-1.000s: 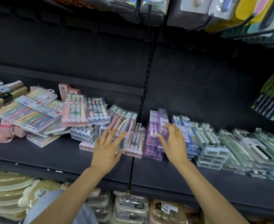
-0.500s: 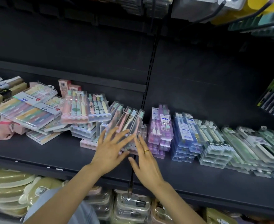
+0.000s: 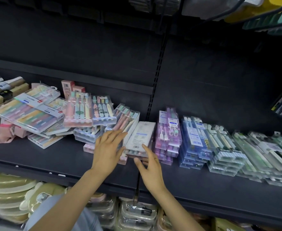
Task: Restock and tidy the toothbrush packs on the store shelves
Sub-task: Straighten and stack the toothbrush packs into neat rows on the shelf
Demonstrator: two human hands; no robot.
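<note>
- Change since half a second ago — a white-backed toothbrush pack (image 3: 139, 136) now lies label side up on the middle stack, where slanted pastel packs stood on edge before.
- Left hand (image 3: 107, 151) has stayed at about the same spot, fingers spread and nearly straight, tips resting on the clear pastel pack (image 3: 125, 120) at 11 o'clock of the white pack; thumb touches the white pack's near left corner. No curl round anything.
- Right hand (image 3: 151, 170) has shifted slightly right, fingers straight and fanned; index tip presses the white pack's near end, thumb by the stack's lower edge. A ring on one finger.
- White pack sits at the shelf (image 3: 53, 157) centre, just left of the upright slotted post (image 3: 155, 95).
- At 3 o'clock of it: purple packs (image 3: 168, 130), touching; then blue packs (image 3: 194, 139), then green packs (image 3: 260, 150) in overlapping rows.
- At 9 to 10 o'clock: a messy pile of pastel packs (image 3: 28, 112), tilted.
- Lower shelf at 6 o'clock holds wrapped goods (image 3: 137, 212), blurred.
</note>
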